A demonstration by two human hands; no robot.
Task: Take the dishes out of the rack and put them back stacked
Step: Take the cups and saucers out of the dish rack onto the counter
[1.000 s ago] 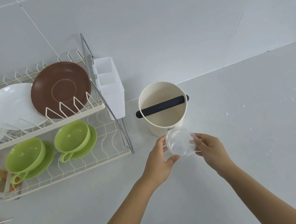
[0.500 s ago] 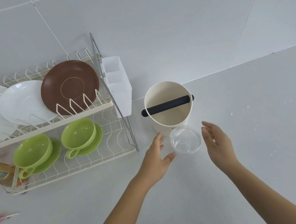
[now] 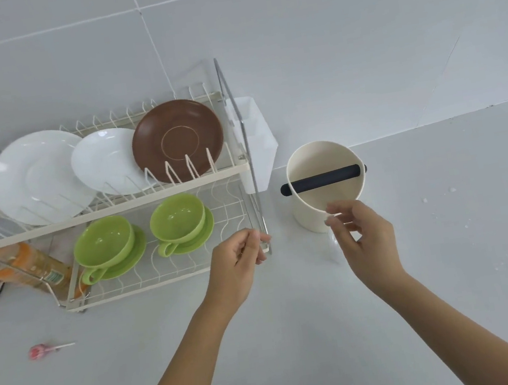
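The white two-tier dish rack stands on the left. Its upper tier holds a large white plate, a smaller white plate and a brown plate, all on edge. On the lower tier two green cups each sit on a green saucer. My left hand hovers at the rack's front right corner, fingers loosely curled and holding nothing. My right hand is in front of the cream canister, fingers apart. It covers most of a clear plastic cup on the counter.
A cream canister with a black bar across its mouth stands right of the rack. A white cutlery holder hangs on the rack's right end. An orange bottle lies behind the rack's left side. A pink lollipop lies on the counter.
Both hands let go of the clear cup and left it on the counter. My left hand moved left toward the rack. The view shifted left and shows more of the rack.
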